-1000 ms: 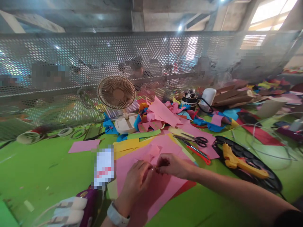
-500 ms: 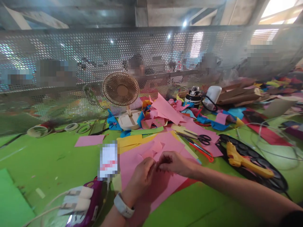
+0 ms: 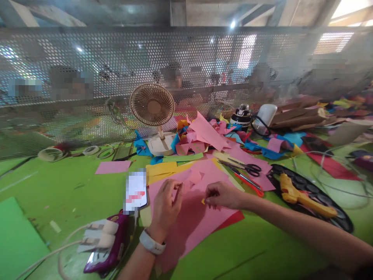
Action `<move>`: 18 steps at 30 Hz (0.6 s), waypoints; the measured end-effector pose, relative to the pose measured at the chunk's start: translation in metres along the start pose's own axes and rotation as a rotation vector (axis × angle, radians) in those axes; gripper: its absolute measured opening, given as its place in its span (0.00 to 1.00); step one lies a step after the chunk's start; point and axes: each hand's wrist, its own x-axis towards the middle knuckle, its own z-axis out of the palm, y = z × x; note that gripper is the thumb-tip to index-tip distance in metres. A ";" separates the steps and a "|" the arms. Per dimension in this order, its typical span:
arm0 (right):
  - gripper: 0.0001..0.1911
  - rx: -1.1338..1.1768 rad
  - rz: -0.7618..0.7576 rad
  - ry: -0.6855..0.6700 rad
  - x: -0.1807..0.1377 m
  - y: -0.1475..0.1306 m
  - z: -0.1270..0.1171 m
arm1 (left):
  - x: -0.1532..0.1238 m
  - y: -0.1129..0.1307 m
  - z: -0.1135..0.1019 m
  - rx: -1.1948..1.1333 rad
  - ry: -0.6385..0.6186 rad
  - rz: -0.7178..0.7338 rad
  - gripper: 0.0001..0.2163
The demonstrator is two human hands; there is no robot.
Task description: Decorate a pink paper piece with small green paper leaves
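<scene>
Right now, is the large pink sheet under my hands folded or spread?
Spread: the pink sheet lies flat beneath your left hand and right hand.

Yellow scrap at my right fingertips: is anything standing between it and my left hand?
Nothing visible stands between the yellow scrap, at the fingertips of the right hand, and the left hand. Only the pink sheet shows underneath. The folded pink piece lies farther off, beyond the gap.

Green tabletop (image 3: pixel 72 190) beneath pink paper (image 3: pixel 192 225), tape rolls (image 3: pixel 60 153), fan (image 3: pixel 153 106), black tray (image 3: pixel 318 193).
</scene>
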 end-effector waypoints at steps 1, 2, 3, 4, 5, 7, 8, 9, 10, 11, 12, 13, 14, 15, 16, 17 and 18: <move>0.05 -0.039 -0.006 -0.007 -0.003 0.003 -0.003 | 0.001 -0.002 0.000 0.017 0.033 -0.024 0.06; 0.06 -0.092 -0.008 0.001 -0.006 0.006 -0.005 | 0.001 -0.004 0.000 0.038 0.050 -0.041 0.07; 0.06 -0.153 -0.008 0.022 -0.010 0.008 -0.007 | 0.001 -0.007 0.001 0.060 0.052 -0.052 0.07; 0.07 -0.216 -0.006 0.053 -0.013 0.009 -0.008 | 0.001 -0.009 0.002 0.081 0.045 -0.057 0.08; 0.08 -0.276 -0.005 0.090 -0.016 0.009 -0.010 | 0.002 -0.012 0.004 0.100 0.033 -0.055 0.09; 0.08 -0.362 -0.013 0.158 -0.022 0.009 -0.012 | 0.002 -0.015 0.006 0.128 0.001 -0.042 0.10; 0.08 -0.384 -0.021 0.178 -0.025 0.008 -0.013 | 0.002 -0.016 0.006 0.138 -0.016 -0.036 0.11; 0.09 -0.394 -0.030 0.193 -0.028 0.008 -0.014 | 0.002 -0.016 0.006 0.147 -0.033 -0.031 0.12; 0.09 -0.399 -0.036 0.205 -0.031 0.008 -0.015 | 0.002 -0.016 0.006 0.154 -0.048 -0.027 0.13; 0.10 -0.400 -0.036 0.213 -0.034 0.008 -0.016 | 0.003 -0.016 0.006 0.159 -0.064 -0.024 0.14; 0.11 -0.399 -0.028 0.221 -0.038 0.008 -0.018 | 0.003 -0.016 0.005 0.164 -0.076 -0.024 0.15; 0.11 -0.405 -0.014 0.232 -0.044 0.008 -0.021 | 0.003 -0.017 0.005 0.166 -0.086 -0.025 0.15; 0.12 -0.420 0.006 0.250 -0.050 0.009 -0.025 | 0.003 -0.017 0.005 0.167 -0.093 -0.026 0.16; 0.12 -0.456 0.023 0.282 -0.059 0.010 -0.031 | 0.003 -0.018 0.005 0.164 -0.101 -0.027 0.17; 0.13 -0.512 0.040 0.319 -0.069 0.011 -0.037 | 0.002 -0.020 0.005 0.159 -0.108 -0.028 0.17; 0.13 -0.587 0.060 0.371 -0.081 0.013 -0.046 | 0.002 -0.021 0.006 0.153 -0.115 -0.029 0.17; 0.13 -0.682 0.076 0.421 -0.095 0.016 -0.056 | 0.002 -0.022 0.007 0.146 -0.122 -0.030 0.17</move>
